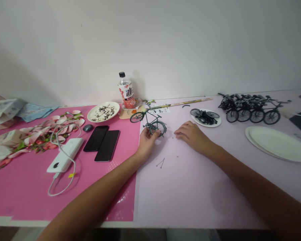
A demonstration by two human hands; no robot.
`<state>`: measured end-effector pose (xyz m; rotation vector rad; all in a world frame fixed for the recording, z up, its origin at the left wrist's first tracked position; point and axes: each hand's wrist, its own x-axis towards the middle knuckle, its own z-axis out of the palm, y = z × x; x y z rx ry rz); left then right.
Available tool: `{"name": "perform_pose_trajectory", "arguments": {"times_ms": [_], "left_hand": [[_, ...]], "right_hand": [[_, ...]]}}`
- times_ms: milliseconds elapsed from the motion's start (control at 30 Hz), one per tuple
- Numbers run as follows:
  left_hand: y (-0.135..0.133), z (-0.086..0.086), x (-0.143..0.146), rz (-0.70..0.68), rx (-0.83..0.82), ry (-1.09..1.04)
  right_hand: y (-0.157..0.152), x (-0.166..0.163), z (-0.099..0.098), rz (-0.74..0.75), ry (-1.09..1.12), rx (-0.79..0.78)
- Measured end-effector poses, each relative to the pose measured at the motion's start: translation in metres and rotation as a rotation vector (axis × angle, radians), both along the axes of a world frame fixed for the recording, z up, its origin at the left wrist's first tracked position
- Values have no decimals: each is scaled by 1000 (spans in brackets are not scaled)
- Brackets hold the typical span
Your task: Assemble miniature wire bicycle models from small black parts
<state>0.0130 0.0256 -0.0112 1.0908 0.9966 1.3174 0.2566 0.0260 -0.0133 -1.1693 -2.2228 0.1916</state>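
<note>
Clock: read from the held bicycle, with 12 toward the wall.
Left grip: the left hand (146, 142) is clamped on the miniature bicycle (154, 122), near its rear wheel (157, 127).
Right grip: the right hand (194, 137) is placed between 3 and 4 o'clock, fingers bent near the worktop (203, 194); whether anything is pinched cannot be told.
Steady handling: light pressure seems best used at the wheel, since the thin spokes could be bent; small pieces are probably best picked up one at a time with the fingertips, as they might roll.
Bicycle: dark green, fine-spoked, rear end lower, front wheel (136, 117) pointed toward 10 o'clock; a saddle can be seen.
Loose pieces: two thin pins (162, 163) are laid at 6 o'clock, a tiny bead (177, 156) at 5.
Dark parts: at 3 o'clock, heaped on a white plate (207, 126).
Bicycle row: farther out at 3 o'clock, similar bicycles (251, 110) are lined up.
Bottle: a labelled bottle (127, 92) is stood near 11 o'clock.
</note>
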Motion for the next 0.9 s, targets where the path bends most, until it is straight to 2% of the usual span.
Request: {"name": "perform_pose_trajectory", "arguments": {"times_ms": [100,267,367,667,733,900], "left_hand": [[-1,1,0,-14,5,0],[-2,2,1,-23,-9,10],[-2,3,1,-22,-15,18],[-4,4,2,-47,-11,-19],[-4,4,2,-49,-13,-12],[-3,3,3,-40,2,19]], "right_hand": [[-2,4,8,26,-26,-23],[-3,19,17,32,-83,-196],[-6,19,18,39,-84,-244],[-21,-8,24,10,-60,-185],[-23,-17,22,-20,53,-200],[-22,-33,4,-135,530,-292]]}}
